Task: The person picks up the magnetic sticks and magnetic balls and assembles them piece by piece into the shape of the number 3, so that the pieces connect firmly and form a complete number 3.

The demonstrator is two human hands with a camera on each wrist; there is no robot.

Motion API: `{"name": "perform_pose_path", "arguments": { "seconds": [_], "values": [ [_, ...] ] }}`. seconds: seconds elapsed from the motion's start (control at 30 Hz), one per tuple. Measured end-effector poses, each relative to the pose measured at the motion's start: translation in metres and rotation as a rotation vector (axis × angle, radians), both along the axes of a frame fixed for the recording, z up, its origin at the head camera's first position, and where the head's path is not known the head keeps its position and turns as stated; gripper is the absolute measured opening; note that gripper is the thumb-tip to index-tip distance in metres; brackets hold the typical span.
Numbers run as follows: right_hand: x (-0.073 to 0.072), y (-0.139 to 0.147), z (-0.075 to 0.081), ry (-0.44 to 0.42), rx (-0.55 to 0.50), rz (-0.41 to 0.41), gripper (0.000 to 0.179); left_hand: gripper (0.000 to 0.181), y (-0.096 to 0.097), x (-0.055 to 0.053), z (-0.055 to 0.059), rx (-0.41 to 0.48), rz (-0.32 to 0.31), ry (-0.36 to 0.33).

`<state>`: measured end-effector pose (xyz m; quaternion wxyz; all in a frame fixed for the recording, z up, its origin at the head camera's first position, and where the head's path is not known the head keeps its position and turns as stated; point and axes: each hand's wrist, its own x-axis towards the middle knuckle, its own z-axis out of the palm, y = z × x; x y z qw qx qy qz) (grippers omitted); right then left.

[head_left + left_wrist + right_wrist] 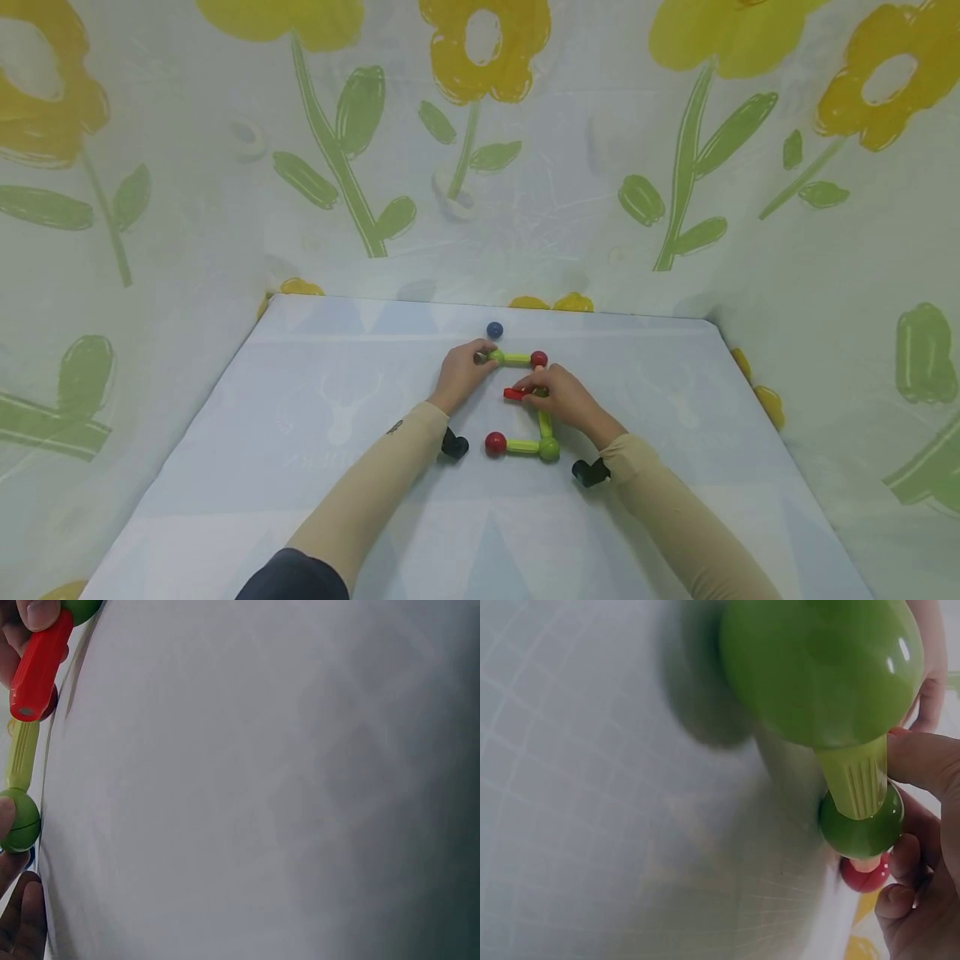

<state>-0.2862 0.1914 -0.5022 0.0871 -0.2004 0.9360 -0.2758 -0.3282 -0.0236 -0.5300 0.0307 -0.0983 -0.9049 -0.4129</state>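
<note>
My left hand [459,372] pinches a green ball [496,357] at the left end of a yellow-green rod [517,359]. That rod runs right to a red ball [538,358]. In my right hand [570,400], thumb and fingers grip a red magnetic rod [513,393], which points left with a grey disc on its free end in the left wrist view. Its other end meets a middle green ball [864,825], partly covered by my fingers. From there another yellow-green rod [545,425] leads to a near green ball [550,449].
A further yellow-green rod [522,447] joins the near green ball to a second red ball [495,443]. Beyond my left hand a loose blue ball [494,330] lies on the white table [360,358]. Flower-printed cloth [525,208] stands behind the table and at both sides.
</note>
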Motion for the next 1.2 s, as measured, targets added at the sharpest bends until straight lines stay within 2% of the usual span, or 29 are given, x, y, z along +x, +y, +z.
{"name": "perform_pose_path", "arguments": {
  "seconds": [0.4, 0.57, 0.8, 0.93, 1.2],
  "values": [
    [0.001, 0.0, 0.0, -0.028, 0.035, -0.01, 0.022, 0.03, -0.001, 0.001, 0.001, -0.006, 0.003, -0.017],
    [0.0, 0.003, -0.001, -0.011, -0.006, -0.009, 0.021, 0.029, -0.001, 0.001, 0.001, -0.009, 0.001, -0.021],
    [0.006, 0.014, 0.003, 0.002, -0.086, -0.078, 0.018, 0.03, -0.001, 0.002, 0.001, 0.001, 0.002, -0.025],
    [0.008, 0.023, 0.0, 0.015, -0.122, -0.087, 0.016, 0.03, -0.001, 0.002, 0.001, -0.002, 0.0, -0.015],
    [0.011, 0.032, -0.005, -0.051, -0.111, -0.115, 0.021, 0.029, -0.001, 0.002, 0.001, -0.001, 0.0, -0.015]
  ]
}}
